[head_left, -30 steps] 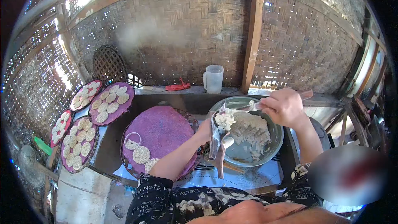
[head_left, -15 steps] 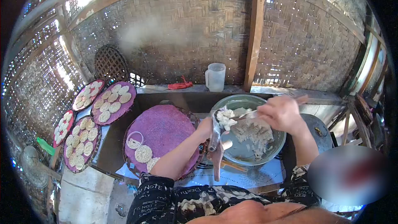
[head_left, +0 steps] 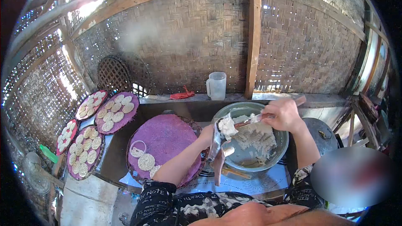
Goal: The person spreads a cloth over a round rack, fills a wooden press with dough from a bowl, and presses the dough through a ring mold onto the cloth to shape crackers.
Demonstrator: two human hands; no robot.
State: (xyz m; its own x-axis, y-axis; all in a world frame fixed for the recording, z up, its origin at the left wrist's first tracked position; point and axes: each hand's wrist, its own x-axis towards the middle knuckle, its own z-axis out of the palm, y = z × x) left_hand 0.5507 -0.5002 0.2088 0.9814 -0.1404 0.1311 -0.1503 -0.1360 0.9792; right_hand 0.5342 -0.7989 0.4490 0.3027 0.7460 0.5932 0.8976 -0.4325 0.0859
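At far left, see small trays of pale discs. Moving right, find a purple tray with a white ring near its left edge. Next, note the left hand, with grip apparently closed around a shiny holder, and a lump of pale paste at its upper end. Below and behind, see the bowl with more paste, over the cloth-covered surface. Farther right, find the right hand with grip tight on a flat wooden stick, pointed at the lump.

Judging by the pose, busy pressing paste into the holder. Seems to call next for a steady left grip and a short leftward push.

Cannot see some discs under the left forearm, the left fingertips, or the holder's inside. Hard to tell touching from nearly touching at the stick's tip. Nothing readable in the blurred oval at far right.
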